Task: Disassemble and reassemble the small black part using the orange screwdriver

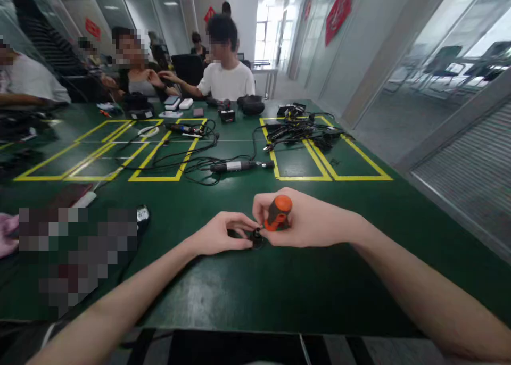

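Observation:
My right hand grips a stubby screwdriver with an orange and grey handle, held upright with its tip down on a small black part on the green table. My left hand pinches that black part from the left and steadies it on the table top. Both hands meet near the table's front middle. The screwdriver's tip is hidden between the fingers.
A black tool with a silver band lies among tangled black cables inside yellow taped rectangles. Other people sit at the far left and far end of the green table. A blurred patch covers the near left.

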